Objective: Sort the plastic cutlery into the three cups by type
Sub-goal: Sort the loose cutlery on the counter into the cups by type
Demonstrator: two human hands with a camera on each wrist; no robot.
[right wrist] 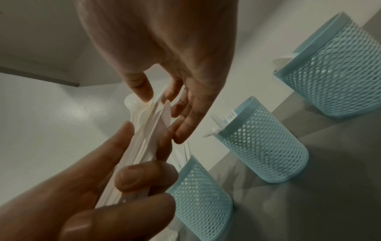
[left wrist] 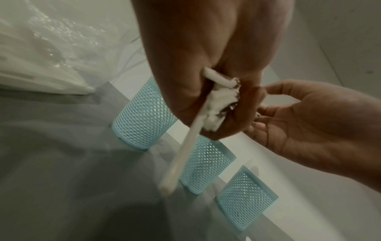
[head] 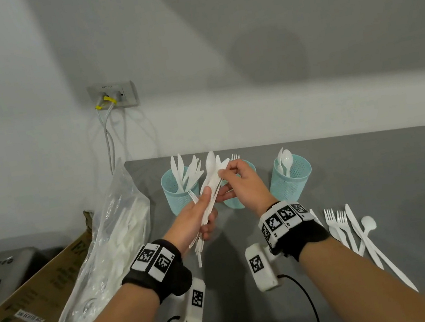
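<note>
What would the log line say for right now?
left hand: grips cutlery bundle | right hand: pinches a piece at bundle top | cups: partly filled | step: sorting

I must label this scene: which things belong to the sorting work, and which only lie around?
Job: three cups; cutlery bundle in left hand; right hand; loose cutlery; bag.

Lying about: cardboard box; wall socket.

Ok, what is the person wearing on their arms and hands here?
Bare hands and forearms, no sleeves or gloves. Each wrist has a black band carrying white blocks with black square-code markers. A white camera box, also marked, hangs under each wrist, trailing a black cable.
</note>
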